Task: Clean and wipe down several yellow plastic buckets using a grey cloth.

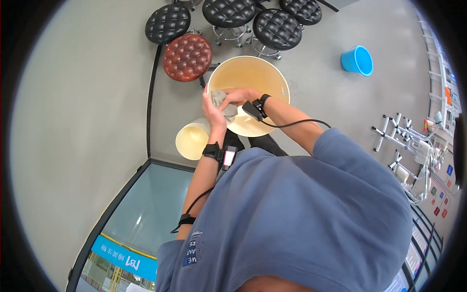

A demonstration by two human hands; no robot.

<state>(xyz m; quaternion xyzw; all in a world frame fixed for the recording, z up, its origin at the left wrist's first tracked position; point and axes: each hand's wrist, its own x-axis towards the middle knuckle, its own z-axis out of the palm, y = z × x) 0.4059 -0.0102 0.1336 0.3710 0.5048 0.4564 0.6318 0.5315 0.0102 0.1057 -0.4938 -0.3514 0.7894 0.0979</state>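
Note:
A large cream-coloured bin [249, 72] stands open-topped in front of my legs, its mouth tilted up toward me. My left hand [213, 113] is at its left rim, fingers closed around the edge and partly hidden. Crumpled against the inside of that same wall is a grey cloth [229, 113]. My right hand [238, 96] reaches over the bin's mouth, with its fingers closed on the cloth beside my left hand. Both wrists carry black straps with small devices.
A smaller cream bin [191, 142] stands left of my legs. Beyond the large bin are a red-brown stool [188, 57] and several black stools [277, 29]. A blue bucket [357, 61] sits on the floor at far right. White metal frames [408, 136] line the right side.

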